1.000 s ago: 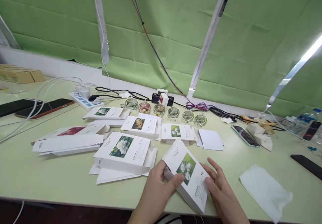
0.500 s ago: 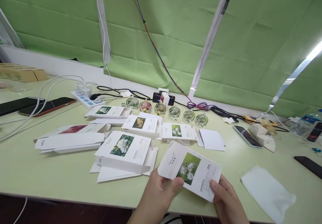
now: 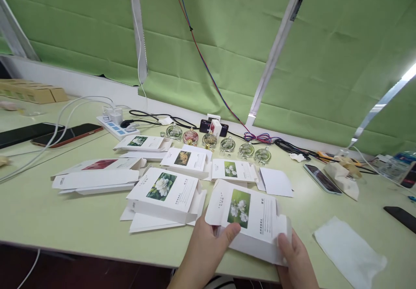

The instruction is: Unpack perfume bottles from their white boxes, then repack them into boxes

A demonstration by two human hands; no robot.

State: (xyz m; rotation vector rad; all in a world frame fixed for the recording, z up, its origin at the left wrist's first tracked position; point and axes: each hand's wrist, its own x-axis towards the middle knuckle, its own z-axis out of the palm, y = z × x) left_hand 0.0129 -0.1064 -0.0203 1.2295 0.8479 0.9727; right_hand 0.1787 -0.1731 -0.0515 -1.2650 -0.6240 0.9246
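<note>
Between my two hands is a white carton printed with white flowers on green, its side panel now facing me and an end flap showing at the right. My left hand grips its left front edge, thumb on the printed face. My right hand holds the right end, thumb against the flap. Left of it lies a similar gardenia-printed carton on top of flat white card. Behind are a yellow-flower carton, another white-flower carton and a red-printed carton.
Several round glass bottles stand in a row behind the cartons. A power strip with cables is at back left. Phones lie on both sides. A white cloth rests at the right, near the table's front edge.
The carton in my hands has gone from flattened to opened out into a box shape. Its side panel and right flap now show. The view has shifted slightly.
</note>
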